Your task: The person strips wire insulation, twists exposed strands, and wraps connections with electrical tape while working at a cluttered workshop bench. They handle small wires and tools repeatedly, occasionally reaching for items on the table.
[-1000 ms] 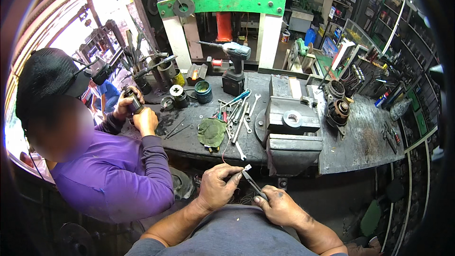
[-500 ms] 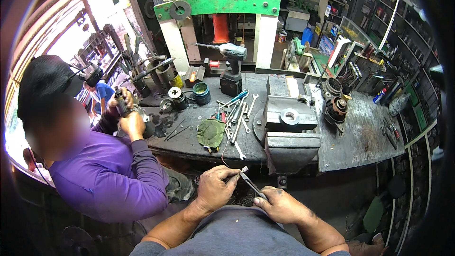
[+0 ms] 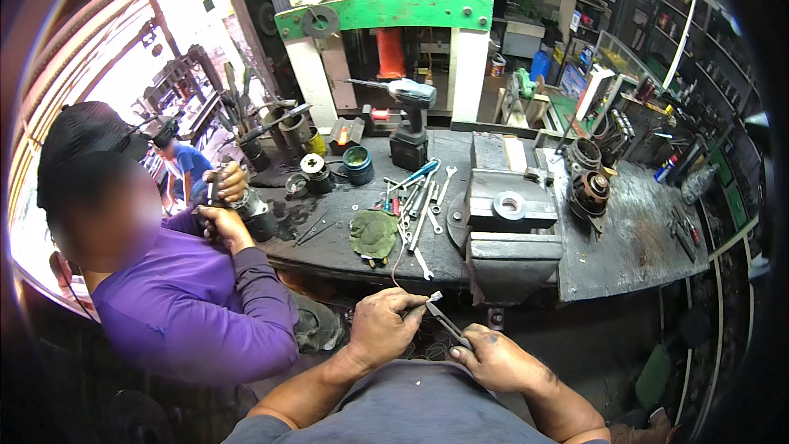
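My left hand [image 3: 385, 323] is closed, with thumb and forefinger pinching a small whitish piece [image 3: 436, 297] in front of my chest. A thin reddish wire [image 3: 396, 270] runs from the bench edge down toward these fingers. My right hand [image 3: 501, 357] is closed around slim metal pliers [image 3: 448, 326], which slant up to the left. Their tips meet the small piece or lie right beside it; I cannot tell whether they grip it. On the bench beyond are several wrenches [image 3: 423, 265] and a green cloth [image 3: 373, 234].
A vise [image 3: 514, 259] with a tape roll [image 3: 509, 205] on it stands at the bench's front. A cordless drill [image 3: 408, 119] stands behind the wrenches. At left, a co-worker in purple [image 3: 193, 304] handles a dark tool [image 3: 215, 189]. A motor part [image 3: 589, 193] sits right.
The whole view has shifted slightly, so the bench appears a little further right. My hands keep the same hold on the small piece and the pliers. The co-worker's hands have shifted on the dark tool.
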The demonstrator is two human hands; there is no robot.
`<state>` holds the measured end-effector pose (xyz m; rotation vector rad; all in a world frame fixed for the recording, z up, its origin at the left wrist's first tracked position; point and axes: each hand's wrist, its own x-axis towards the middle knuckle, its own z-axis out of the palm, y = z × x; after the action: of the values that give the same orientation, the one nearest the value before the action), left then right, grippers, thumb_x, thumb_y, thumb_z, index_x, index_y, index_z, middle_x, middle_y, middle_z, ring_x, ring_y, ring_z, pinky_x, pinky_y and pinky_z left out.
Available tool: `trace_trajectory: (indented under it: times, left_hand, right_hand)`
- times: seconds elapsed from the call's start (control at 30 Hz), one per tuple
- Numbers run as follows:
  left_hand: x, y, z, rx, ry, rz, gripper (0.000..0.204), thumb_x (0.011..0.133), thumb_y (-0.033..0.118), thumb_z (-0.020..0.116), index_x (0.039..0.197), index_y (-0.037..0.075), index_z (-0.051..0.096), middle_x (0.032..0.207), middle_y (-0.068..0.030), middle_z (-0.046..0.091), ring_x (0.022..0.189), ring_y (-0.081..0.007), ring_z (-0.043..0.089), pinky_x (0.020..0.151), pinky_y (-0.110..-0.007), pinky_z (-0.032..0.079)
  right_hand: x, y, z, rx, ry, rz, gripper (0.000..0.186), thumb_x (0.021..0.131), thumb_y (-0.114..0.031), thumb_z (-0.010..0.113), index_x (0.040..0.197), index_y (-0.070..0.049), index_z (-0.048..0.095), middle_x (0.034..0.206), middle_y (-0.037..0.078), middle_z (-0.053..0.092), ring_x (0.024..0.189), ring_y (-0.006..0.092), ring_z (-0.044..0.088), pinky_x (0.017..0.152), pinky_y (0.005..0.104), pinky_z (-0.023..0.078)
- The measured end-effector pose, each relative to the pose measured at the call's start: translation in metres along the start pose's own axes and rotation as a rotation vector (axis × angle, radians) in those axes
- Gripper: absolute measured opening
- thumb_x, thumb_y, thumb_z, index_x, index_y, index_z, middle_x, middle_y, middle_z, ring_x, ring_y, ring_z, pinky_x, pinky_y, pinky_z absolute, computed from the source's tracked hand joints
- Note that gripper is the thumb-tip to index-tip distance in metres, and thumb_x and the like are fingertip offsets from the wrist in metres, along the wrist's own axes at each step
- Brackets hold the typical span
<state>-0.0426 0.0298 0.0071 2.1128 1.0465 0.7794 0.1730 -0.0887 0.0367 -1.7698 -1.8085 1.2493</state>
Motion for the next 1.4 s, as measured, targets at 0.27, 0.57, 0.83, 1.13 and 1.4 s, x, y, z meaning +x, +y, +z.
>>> trace_trajectory:
  times: [0.27,0.57,0.83,1.13,1.4]
  left_hand:
    - [0.001,0.002,0.0,-0.034,0.03,0.026,0.017,0.088,0.01,0.083,0.104,0.004,0.085,0.09,-0.0129,0.079,0.082,-0.0317,0.077,0.076,-0.042,0.06]
    - [0.003,-0.003,0.016,-0.052,0.122,0.039,0.016,0.086,0.003,0.082,0.102,0.001,0.084,0.087,-0.0161,0.077,0.078,-0.0322,0.075,0.075,-0.04,0.059]
    - [0.004,-0.041,0.032,-0.325,0.288,-0.217,0.012,0.101,0.004,0.078,0.107,-0.005,0.074,0.093,-0.0015,0.072,0.084,-0.0085,0.062,0.079,-0.026,0.051]
    - [-0.018,-0.023,0.061,-0.453,0.18,-0.469,0.016,0.109,0.016,0.073,0.113,0.0,0.071,0.1,-0.0026,0.071,0.091,-0.0112,0.063,0.082,-0.029,0.052]
    - [-0.031,-0.001,0.088,-0.584,0.212,-0.54,0.013,0.109,0.017,0.072,0.109,0.004,0.07,0.088,0.0002,0.069,0.072,-0.0083,0.058,0.064,-0.026,0.047]
  right_hand:
    - [0.003,0.008,0.013,0.057,0.095,-0.062,0.036,0.112,-0.028,0.064,0.111,0.008,0.069,0.114,0.027,0.068,0.11,0.0457,0.069,0.1,0.0518,0.054]
    - [0.017,0.036,0.028,0.047,0.222,-0.151,0.03,0.108,-0.025,0.069,0.111,0.005,0.071,0.11,0.023,0.068,0.101,0.0444,0.071,0.089,0.0497,0.058]
    - [-0.046,0.11,-0.028,0.463,0.639,-0.566,0.025,0.103,-0.018,0.071,0.092,0.004,0.068,0.098,0.017,0.068,0.093,0.0305,0.069,0.083,0.0424,0.055]
    - [-0.011,0.326,-0.078,0.144,0.849,0.819,0.05,0.096,-0.031,0.078,0.123,0.01,0.072,0.116,0.034,0.075,0.116,0.0503,0.071,0.107,0.0539,0.055]
    - [0.025,0.366,-0.103,-0.241,1.088,0.545,0.069,0.096,-0.032,0.081,0.153,-0.003,0.056,0.162,0.038,0.042,0.149,0.0558,0.045,0.124,0.0582,0.042]
